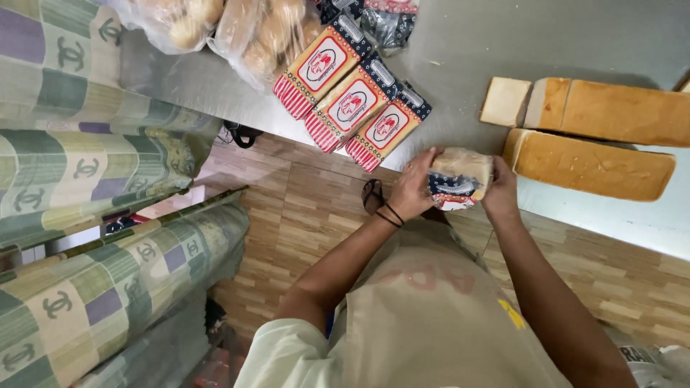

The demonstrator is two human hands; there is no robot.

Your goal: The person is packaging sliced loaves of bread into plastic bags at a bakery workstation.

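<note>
Steel table [460,50], grey top, runs across the upper part of the view; wood-pattern floor [302,215] below its edge. Patterned green-and-purple cushions [93,172] stacked at far left.

On the table, right side: two long unsliced loaves [596,136], lying side by side, long axes running left to right, with one cut slice [505,101] just beside the upper loaf's left end. Centre: three packed bread bags [352,100] in red, white and dark wrap, laid in a row, each tilted diagonally. Clear bags of buns [237,29] at the top.

Bagged bread [460,179] is held at the table's near edge, between both hands. Long axis roughly left to right, slightly tilted; printed end of the bag faces the person.

Left hand [411,188]: fingers curled and clamped on the bag's left side. Black bands on the wrist.

Right hand [501,190]: closed on the bag's right side, fingers wrapped behind it.
</note>
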